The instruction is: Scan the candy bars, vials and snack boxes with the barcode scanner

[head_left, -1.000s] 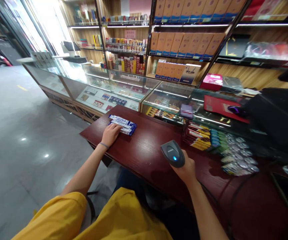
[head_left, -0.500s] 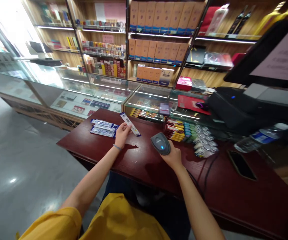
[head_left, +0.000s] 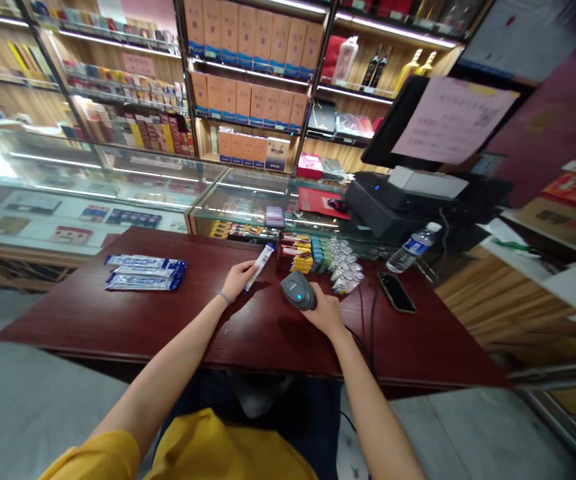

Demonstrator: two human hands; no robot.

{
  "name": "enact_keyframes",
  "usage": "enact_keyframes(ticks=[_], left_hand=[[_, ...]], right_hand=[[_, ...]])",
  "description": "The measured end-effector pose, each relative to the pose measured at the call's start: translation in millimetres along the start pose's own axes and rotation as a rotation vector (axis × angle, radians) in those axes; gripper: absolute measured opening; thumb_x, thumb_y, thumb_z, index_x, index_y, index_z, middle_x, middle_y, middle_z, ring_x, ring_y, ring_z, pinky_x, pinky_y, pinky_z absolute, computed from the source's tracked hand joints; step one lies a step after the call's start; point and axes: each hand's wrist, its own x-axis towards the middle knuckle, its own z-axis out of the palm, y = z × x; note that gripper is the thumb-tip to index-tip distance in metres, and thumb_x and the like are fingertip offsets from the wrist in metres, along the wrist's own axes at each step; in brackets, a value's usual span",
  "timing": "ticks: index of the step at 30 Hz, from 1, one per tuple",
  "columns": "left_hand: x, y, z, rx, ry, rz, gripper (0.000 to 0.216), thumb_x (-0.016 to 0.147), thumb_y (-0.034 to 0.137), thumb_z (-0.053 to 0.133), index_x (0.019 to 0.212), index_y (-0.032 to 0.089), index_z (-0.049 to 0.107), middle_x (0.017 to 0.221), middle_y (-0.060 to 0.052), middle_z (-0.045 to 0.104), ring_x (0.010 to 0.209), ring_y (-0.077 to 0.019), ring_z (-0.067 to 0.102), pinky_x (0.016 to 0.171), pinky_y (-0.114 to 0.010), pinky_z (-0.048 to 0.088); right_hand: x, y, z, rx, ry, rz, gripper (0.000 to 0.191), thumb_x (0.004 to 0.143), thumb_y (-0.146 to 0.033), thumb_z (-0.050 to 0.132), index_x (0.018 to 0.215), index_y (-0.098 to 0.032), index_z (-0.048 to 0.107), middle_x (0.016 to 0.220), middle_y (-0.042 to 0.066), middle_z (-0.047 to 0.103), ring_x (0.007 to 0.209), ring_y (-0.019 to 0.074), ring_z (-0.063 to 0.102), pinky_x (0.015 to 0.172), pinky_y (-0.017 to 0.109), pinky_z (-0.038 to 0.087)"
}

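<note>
My left hand (head_left: 239, 280) pinches a long, thin white-and-blue packet (head_left: 260, 267), held tilted just above the dark red table (head_left: 208, 333). My right hand (head_left: 326, 311) is wrapped round the handle of a dark grey barcode scanner (head_left: 298, 291), which shows a blue light on top. The scanner's head points left toward the packet, with a gap between them. On the left part of the table lies a loose pile of similar blue-and-white packets (head_left: 145, 272). What is printed on the held packet is too small to read.
Behind the scanner stand rows of red and yellow packs (head_left: 295, 252) and silver-topped packs (head_left: 344, 265). A phone (head_left: 397, 292) and a water bottle (head_left: 413, 248) are at the right. Beyond the table runs a glass display counter (head_left: 158, 190), with a monitor (head_left: 398, 127) at right.
The view has swung to the right. My left hand has turned the packet from leaning left to leaning right and brought it nearer the scanner. My right hand keeps hold of the scanner.
</note>
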Motion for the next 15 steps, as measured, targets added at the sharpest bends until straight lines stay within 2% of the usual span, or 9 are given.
enact_keyframes(ticks=[7,15], left_hand=[[-1,1,0,0.088,-0.014,0.013,0.041,0.081,0.044,0.065,0.111,0.018,0.076,0.111,-0.004,0.075,0.103,-0.0259,0.067,0.092,-0.033,0.05],[4,-4,-2,0.022,-0.04,-0.036,0.052,0.079,0.046,0.065,0.12,0.014,0.071,0.123,-0.008,0.071,0.115,-0.0285,0.064,0.105,-0.04,0.044]], right_hand=[[3,0,-3,-0.003,-0.016,-0.051,0.032,0.074,-0.03,0.066,0.104,-0.023,0.061,0.076,0.003,0.076,0.069,0.0264,0.074,0.058,0.027,0.044],[-2,3,7,-0.026,-0.008,-0.106,0.044,0.068,-0.026,0.065,0.111,-0.019,0.059,0.078,0.005,0.076,0.068,0.0244,0.073,0.059,0.027,0.044]])
